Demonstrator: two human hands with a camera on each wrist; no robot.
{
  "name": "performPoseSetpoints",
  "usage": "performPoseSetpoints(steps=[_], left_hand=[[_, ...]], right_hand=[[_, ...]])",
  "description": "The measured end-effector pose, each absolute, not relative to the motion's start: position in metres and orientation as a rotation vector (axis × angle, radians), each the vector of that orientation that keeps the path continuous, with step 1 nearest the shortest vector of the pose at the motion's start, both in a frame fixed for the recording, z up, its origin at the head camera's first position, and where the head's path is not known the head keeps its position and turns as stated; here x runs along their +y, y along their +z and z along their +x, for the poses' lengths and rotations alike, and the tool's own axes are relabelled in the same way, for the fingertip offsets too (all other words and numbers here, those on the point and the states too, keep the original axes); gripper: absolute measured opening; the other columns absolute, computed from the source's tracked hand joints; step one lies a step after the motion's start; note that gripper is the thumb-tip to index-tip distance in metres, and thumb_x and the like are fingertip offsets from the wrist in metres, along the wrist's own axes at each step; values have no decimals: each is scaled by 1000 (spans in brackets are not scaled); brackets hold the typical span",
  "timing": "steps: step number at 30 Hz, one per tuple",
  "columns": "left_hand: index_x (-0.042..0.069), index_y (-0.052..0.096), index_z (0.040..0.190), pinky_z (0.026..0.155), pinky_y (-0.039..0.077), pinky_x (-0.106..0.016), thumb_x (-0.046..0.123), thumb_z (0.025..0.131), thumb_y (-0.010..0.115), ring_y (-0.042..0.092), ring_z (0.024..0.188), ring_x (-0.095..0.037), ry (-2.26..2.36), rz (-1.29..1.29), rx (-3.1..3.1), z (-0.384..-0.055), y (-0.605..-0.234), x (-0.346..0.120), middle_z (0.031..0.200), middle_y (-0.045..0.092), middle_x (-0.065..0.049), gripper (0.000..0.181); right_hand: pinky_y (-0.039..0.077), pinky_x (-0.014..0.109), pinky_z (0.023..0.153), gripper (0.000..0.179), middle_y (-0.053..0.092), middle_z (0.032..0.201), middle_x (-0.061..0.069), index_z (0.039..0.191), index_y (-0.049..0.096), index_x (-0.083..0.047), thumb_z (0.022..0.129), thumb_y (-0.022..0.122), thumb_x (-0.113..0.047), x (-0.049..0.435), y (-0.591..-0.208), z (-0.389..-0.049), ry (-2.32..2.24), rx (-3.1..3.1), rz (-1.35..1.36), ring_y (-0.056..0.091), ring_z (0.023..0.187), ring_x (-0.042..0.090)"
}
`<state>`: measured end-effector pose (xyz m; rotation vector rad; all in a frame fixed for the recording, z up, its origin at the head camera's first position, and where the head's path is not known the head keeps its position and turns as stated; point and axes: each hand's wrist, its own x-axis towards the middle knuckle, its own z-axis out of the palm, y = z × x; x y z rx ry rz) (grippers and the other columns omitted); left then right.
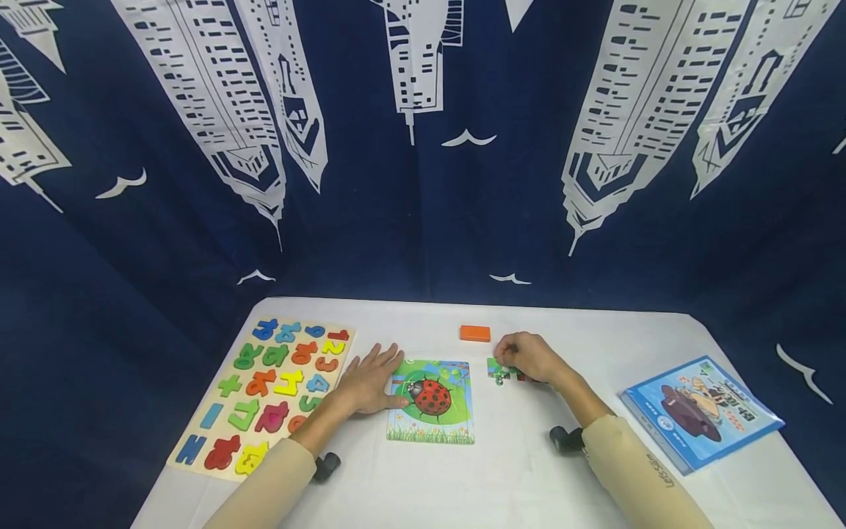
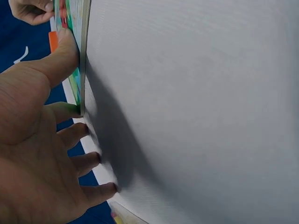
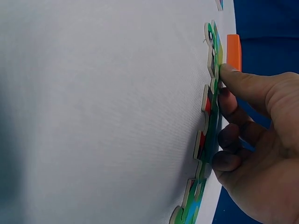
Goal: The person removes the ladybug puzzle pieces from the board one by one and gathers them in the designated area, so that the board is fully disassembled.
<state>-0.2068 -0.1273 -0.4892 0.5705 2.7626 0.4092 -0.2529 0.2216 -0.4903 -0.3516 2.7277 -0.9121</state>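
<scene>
A square ladybug picture board (image 1: 431,422) lies flat in the middle of the white table. My left hand (image 1: 367,385) rests at its left side, fingers spread and fairly straight, the thumb lying over the board's edge. To the right of the board, several jigsaw pieces (image 1: 500,373) in green and red lie close together. My right hand (image 1: 532,356) is over them with its fingers curled, the thumb and index finger pinching a green jigsaw piece (image 3: 216,56) in the right wrist view. The hand hides some of the pieces in the head view.
At the left lies a wooden number board (image 1: 225,411) with coloured numerals and signs. An orange block (image 1: 475,333) is behind the jigsaw pieces. A blue boxed item (image 1: 702,411) rests at the table's right side. A dark blue curtain (image 1: 423,220) hangs behind the table.
</scene>
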Motion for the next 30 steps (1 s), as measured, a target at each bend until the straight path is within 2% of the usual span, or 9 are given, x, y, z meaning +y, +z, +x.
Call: performPoseSetpoints(steps=[10,19,27,30], left_hand=[[14,32,159,120,14,-65,54,84,75,11,155,-35,403,556,2772,-208,-490,-126,168,20,-6,95],[15,32,159,119,13,-65,58,86,71,10,155,-36,425,627,2762,-208,-491,-131,168,19,-7,93],[20,33,159,116,-2,-71,56,87,71,9,154,-40,454,646,2737,-207,-487,-130,168,19,-10,89],[21,34,159,114,-3,-74,57,89,69,10,154,-40,465,645,2759,-205,-486,-130,167,20,-10,86]], right_hand=[[46,31,69,8,63,81,-2,96,72,-13,96,65,-9,222,-490,-253,-918,2717,-357,55,77,16],[46,32,72,9,64,82,-2,97,72,-12,96,64,-8,224,-489,-253,-896,2711,-372,55,77,15],[46,32,69,7,64,83,-3,97,72,-13,96,65,-11,224,-486,-253,-895,2727,-389,55,75,15],[47,32,72,6,66,84,-3,99,73,-13,96,67,-15,223,-483,-251,-914,2756,-395,56,77,15]])
